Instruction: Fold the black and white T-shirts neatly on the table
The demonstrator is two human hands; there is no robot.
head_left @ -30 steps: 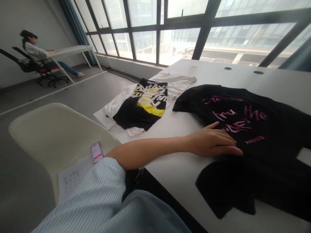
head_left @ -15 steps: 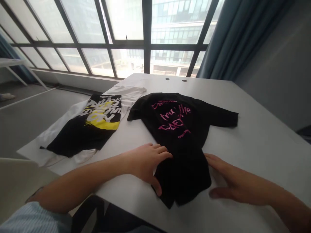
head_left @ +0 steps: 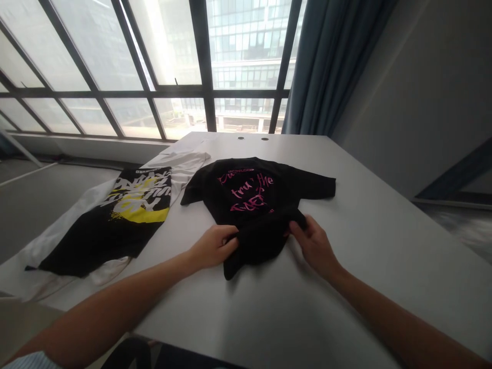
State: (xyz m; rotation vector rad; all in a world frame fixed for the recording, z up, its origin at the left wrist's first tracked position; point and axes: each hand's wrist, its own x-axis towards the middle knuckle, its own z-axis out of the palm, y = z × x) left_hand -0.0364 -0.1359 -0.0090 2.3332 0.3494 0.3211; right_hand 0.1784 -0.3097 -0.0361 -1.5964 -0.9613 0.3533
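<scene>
gripping the black shirt point(head_left: 253, 205) near its bottom, from both sides

lying on the desk point(head_left: 376, 246), between and beyond the two hands: sleeves spread at the far end, pink lettering facing up. folded up at the near end, partly covering the lowest lettering. held at the near left side of the black shirt by the left hand point(head_left: 217, 246), nearly closed, with fingers curled over the cloth. pinched at the near right side by the right hand point(head_left: 313, 243), between thumb and fingers. hanging below the left hand, a dark corner of cloth. to the left of the black shirt, a printed shirt point(head_left: 102, 236) with yellow and white graphics and white sleeves. beyond it, windows point(head_left: 172, 61); beyond it to the right, a blue curtain point(head_left: 334, 61).
</scene>
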